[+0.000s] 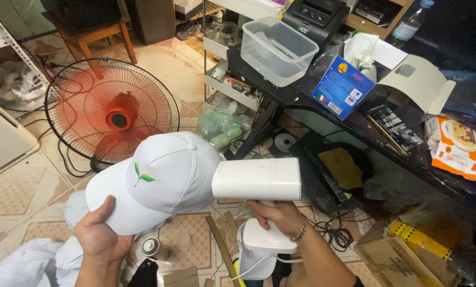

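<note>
- Two hands at work, both occupied, held above a tiled floor (14,196).
- Left hand (97,234): fingers pinching the brim of a white cap (158,178) with a green leaf emblem, thumb on top; the cap is held up in mid-air.
- Right hand (278,215): fingers wrapped tight around the handle of a white handheld steamer (256,179), nozzle touching the cap's crown.
- Handling, judged: the cap is light and soft, and its crown yields; the stiff brim is the best hold.
- Nearby: red standing fan (113,114); cluttered dark desk (302,95) bearing a clear plastic tub (278,50) and a blue box (344,87).
</note>
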